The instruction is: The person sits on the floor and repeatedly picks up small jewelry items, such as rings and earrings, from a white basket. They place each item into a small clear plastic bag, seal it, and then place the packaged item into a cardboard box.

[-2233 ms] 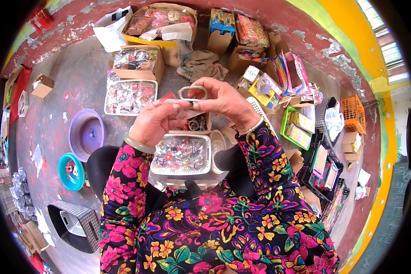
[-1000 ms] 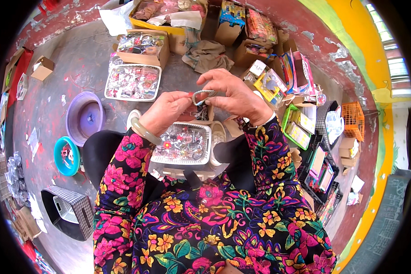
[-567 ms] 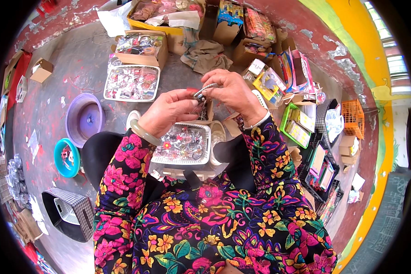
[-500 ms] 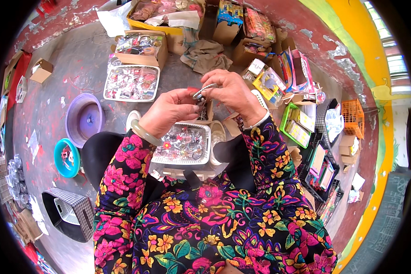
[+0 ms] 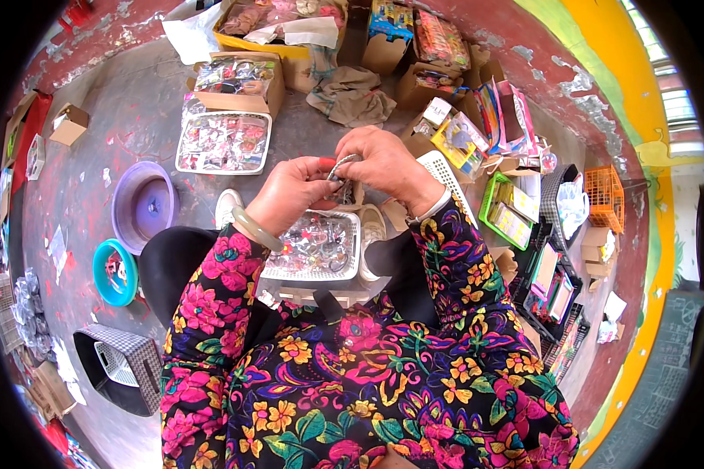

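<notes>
In front of me, above a white basket (image 5: 357, 248), both hands meet at a thin grey-and-white braided-looking band (image 5: 339, 168), curved into a loop; its exact kind I cannot make out. My left hand (image 5: 293, 191), a pale bangle at its wrist, pinches the band's lower side between thumb and fingers. From the other side my right hand (image 5: 387, 166) grips its upper end with thumb and forefinger. A bit of red shows by the left fingertips. Beneath the hands, small items in clear plastic packets (image 5: 313, 244) fill the basket.
Ahead lies a second white basket (image 5: 181, 148) of packets, with cardboard boxes (image 5: 250, 102) behind. Purple (image 5: 125, 187) and turquoise (image 5: 102, 273) basins stand left. On the right are a green tray (image 5: 489, 205), black crates (image 5: 524, 301) and an orange crate (image 5: 605, 199).
My hands have come slightly lower, and the right has turned a little over the band. The red bit between the fingers shows less now. Both hands keep their hold.
</notes>
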Available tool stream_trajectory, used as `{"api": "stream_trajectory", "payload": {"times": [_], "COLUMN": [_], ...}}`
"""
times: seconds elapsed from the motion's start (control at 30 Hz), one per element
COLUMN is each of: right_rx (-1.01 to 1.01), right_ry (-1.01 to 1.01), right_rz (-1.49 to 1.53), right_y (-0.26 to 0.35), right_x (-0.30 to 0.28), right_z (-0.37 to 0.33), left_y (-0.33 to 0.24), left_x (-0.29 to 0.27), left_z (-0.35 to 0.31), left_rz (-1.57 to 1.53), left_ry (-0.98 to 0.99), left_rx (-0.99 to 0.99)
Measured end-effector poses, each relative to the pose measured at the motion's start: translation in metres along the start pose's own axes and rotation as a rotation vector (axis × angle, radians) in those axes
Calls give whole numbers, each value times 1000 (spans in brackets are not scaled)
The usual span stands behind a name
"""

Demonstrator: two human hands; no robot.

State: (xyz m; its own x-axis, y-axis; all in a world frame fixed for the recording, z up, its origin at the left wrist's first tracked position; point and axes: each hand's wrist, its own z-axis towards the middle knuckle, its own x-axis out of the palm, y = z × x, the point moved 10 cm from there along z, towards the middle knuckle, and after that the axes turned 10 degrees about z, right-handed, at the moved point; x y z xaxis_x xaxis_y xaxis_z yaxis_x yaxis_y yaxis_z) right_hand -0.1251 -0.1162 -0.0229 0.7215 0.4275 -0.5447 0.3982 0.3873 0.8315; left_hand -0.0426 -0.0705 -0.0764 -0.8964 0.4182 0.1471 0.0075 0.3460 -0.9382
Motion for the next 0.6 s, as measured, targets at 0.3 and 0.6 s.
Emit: {"api": "stream_trajectory", "payload": {"times": [0.3,0.6], "right_rx": [303,-52], "right_ry": [-103,-218], "right_rz": [515,123], "right_y": [9,25], "right_x": [-25,-39], "right_z": [-9,-4], "left_y": [-1,-13], "left_x": [-7,5], "left_z": [0,-6], "left_rz": [-240,-428], "left_ry": [-17,140], "left_rx": [-14,56]}}
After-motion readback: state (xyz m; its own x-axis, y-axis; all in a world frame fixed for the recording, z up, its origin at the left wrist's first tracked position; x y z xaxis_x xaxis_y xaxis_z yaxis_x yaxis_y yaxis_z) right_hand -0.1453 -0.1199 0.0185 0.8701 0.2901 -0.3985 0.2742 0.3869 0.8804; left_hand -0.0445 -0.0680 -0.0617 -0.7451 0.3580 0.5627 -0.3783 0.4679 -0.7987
